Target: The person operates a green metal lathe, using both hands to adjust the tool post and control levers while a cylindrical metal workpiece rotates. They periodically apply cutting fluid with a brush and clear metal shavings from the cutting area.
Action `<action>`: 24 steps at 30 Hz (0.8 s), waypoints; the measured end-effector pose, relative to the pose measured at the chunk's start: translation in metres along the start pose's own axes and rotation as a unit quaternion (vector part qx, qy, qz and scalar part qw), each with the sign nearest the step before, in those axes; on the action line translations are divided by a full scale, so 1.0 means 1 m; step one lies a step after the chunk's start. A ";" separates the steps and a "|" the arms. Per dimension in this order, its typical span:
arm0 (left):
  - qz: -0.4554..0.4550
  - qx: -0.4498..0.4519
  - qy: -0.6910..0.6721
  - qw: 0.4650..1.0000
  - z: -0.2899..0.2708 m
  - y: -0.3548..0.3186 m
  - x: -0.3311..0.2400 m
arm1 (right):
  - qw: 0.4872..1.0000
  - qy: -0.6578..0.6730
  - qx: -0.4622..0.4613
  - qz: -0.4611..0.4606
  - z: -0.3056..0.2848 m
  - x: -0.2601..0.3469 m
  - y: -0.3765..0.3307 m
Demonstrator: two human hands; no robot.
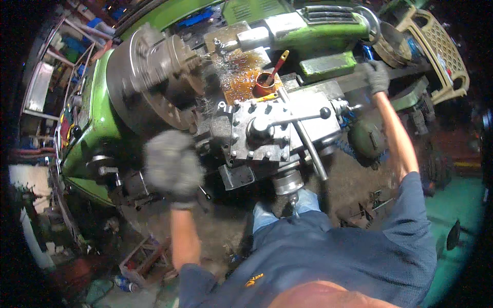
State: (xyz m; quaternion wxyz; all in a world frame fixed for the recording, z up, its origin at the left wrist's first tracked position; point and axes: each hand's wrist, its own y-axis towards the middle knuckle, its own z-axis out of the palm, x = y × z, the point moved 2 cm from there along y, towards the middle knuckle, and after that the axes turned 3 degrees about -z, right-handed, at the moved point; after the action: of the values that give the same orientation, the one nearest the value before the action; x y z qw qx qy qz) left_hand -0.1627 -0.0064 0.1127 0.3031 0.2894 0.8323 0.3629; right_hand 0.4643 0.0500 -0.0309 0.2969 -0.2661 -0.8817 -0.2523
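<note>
We're totally looking at a machine workshop here: we're seeing a big green lathe, scattered metal shavings and cluttered shelves.

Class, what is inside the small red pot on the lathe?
A brush leans in the pot, its red handle sticking out above the rim. The pot's bottom cannot be seen.

Square tool post is carried on the lathe carriage; red pot with brush and metal shavings are carried on brown, oily surface behind.
</note>
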 end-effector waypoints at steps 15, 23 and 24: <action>-0.009 0.296 -0.045 0.954 0.200 0.012 -0.147 | 0.980 -0.144 -0.129 -0.040 0.050 -0.123 0.290; -0.072 0.274 0.001 0.959 0.190 0.005 -0.155 | 0.976 -0.045 -0.205 -0.058 0.053 -0.126 0.273; -0.079 0.270 0.006 0.960 0.192 0.004 -0.157 | 0.978 -0.052 -0.194 -0.050 0.056 -0.122 0.274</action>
State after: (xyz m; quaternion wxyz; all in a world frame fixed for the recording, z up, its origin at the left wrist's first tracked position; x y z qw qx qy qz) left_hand 0.0771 -0.0317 0.0559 0.2365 0.2918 0.9213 0.1009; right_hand 0.6953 0.2451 -0.0712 0.1802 -0.2868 -0.8427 -0.4184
